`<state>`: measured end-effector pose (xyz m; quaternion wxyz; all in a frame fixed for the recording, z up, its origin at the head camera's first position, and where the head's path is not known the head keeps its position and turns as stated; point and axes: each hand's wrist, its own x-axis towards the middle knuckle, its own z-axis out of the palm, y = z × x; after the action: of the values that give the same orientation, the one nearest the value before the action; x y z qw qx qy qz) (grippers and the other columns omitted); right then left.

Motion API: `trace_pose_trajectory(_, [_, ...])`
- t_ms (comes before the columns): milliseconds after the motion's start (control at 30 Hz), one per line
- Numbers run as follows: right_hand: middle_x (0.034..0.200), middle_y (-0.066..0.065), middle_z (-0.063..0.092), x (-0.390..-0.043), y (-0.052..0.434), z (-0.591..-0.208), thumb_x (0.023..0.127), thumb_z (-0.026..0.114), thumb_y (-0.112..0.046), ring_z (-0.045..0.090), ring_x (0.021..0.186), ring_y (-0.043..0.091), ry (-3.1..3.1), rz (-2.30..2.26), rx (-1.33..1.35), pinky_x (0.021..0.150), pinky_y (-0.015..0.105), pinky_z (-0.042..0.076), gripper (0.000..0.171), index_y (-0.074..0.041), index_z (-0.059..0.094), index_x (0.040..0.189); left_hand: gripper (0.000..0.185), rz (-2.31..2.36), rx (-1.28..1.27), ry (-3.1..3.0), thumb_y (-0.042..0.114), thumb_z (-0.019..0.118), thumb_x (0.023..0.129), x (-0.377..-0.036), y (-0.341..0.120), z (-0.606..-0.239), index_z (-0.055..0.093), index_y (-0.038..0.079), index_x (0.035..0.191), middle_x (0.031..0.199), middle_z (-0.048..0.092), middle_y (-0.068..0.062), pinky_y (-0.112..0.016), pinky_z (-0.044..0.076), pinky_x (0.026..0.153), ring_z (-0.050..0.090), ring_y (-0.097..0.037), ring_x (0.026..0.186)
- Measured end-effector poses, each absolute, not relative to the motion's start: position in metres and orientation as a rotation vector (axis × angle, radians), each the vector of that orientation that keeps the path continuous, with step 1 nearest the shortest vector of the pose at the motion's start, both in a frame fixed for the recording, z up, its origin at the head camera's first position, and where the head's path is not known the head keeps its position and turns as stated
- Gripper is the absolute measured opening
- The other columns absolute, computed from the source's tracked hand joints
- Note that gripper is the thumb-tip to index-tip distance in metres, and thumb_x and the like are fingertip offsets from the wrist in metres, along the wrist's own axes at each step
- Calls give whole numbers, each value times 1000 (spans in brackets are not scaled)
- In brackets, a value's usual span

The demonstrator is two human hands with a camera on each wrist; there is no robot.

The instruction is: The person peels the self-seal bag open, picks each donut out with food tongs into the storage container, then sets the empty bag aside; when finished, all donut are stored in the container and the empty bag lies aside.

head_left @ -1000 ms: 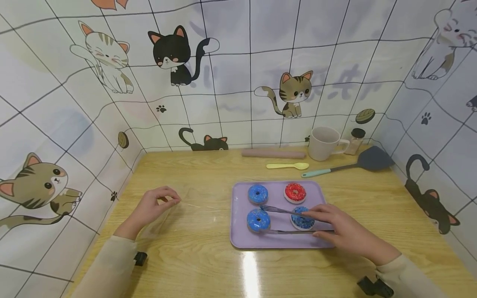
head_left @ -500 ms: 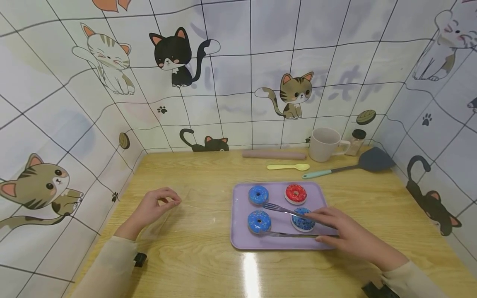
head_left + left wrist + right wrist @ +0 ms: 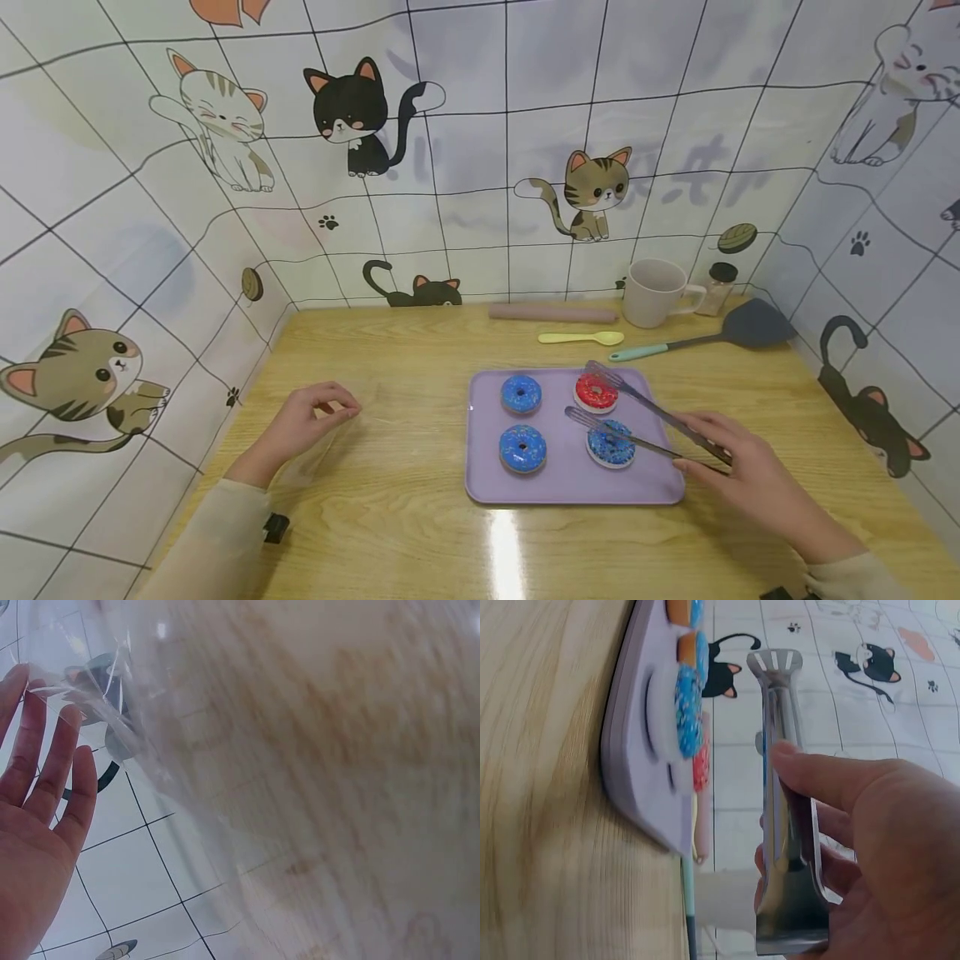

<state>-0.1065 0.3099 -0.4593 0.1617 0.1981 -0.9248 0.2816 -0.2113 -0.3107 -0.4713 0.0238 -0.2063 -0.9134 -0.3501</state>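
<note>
My right hand point(image 3: 757, 475) grips metal tongs point(image 3: 652, 408), their slotted ends spread apart. In the head view those ends overlap the red doughnut point(image 3: 597, 398) and the blue doughnut with dark sprinkles point(image 3: 617, 450); the right wrist view has the tongs point(image 3: 781, 772) raised off the tray. Two plainer blue doughnuts, one at the back point(image 3: 521, 394) and one in front point(image 3: 522, 450), sit on the left half of the purple tray point(image 3: 562, 492). Away to the left, my left hand point(image 3: 307, 421) pinches the edge of a clear plastic bag point(image 3: 112, 697); the bag barely shows in the head view.
Behind the tray lie a yellow spoon point(image 3: 577, 338), a pinkish rolling pin point(image 3: 552, 313) and a dark spatula point(image 3: 753, 325) with a mint handle. A light mug point(image 3: 651, 293) and a small black-capped jar point(image 3: 717, 290) stand at the back right. Cat-patterned walls enclose the wooden table point(image 3: 375, 533).
The tongs have moved right and back, from beside the front-left blue doughnut to over the right-hand doughnuts. My right hand has shifted right with them. My left hand has stayed in place.
</note>
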Motion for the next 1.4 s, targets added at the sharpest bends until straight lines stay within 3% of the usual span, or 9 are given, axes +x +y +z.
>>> trace_pose_trajectory(167, [123,8,68,-109,335,-464,78,92,-20,59,102,5,-2689,722,395,71,20,48,60,-13,69,133,9,-1058,-641,-2823,22,73,98,-212,-312,-473,80,16,101,103,73,8,-29,56,78,65,-7,94])
trace_pose_trajectory(400, [123,23,66,-114,364,-474,80,90,-19,63,99,38,-2718,713,271,65,25,45,61,-3,66,135,9,-1011,-584,-2848,23,72,99,-211,-315,-477,79,17,100,103,74,10,-29,55,78,65,-8,95])
trace_pose_trajectory(467, [124,27,65,-114,370,-477,82,89,-19,62,100,44,-2734,716,231,65,31,47,62,0,65,135,9,-1004,-581,-2856,24,72,99,-211,-317,-478,78,17,100,103,74,10,-29,55,78,65,-8,95])
trace_pose_trajectory(567, [127,33,61,-115,378,-480,85,86,-22,62,101,50,-2771,715,171,69,49,52,63,3,61,138,7,-985,-573,-2865,21,73,98,-210,-319,-479,78,17,100,103,74,10,-30,55,78,65,-8,95])
trace_pose_trajectory(700, [130,36,58,-120,384,-482,90,82,-26,60,101,52,-2812,728,114,73,65,49,66,5,56,142,5,-945,-556,-2870,16,75,96,-209,-323,-479,79,16,99,101,74,8,-29,56,77,65,-8,93])
trace_pose_trajectory(1100, [126,40,57,-124,405,-494,92,80,-31,60,100,55,-2871,688,49,74,66,48,69,8,54,142,5,-848,-568,-2931,16,74,97,-211,-326,-475,78,17,99,102,74,6,-29,54,77,66,-12,93])
trace_pose_trajectory(1300, [126,41,57,-125,411,-497,92,78,-42,63,99,53,-2966,684,19,68,55,52,77,10,51,143,6,-816,-603,-2955,15,75,96,-211,-325,-473,79,18,99,102,74,5,-31,54,77,66,-16,95])
trace_pose_trajectory(1400, [126,41,58,-124,411,-497,92,77,-45,63,100,55,-3011,686,12,71,58,53,80,11,50,143,6,-808,-628,-2959,14,75,95,-212,-323,-474,79,19,98,102,73,5,-33,54,77,67,-19,96])
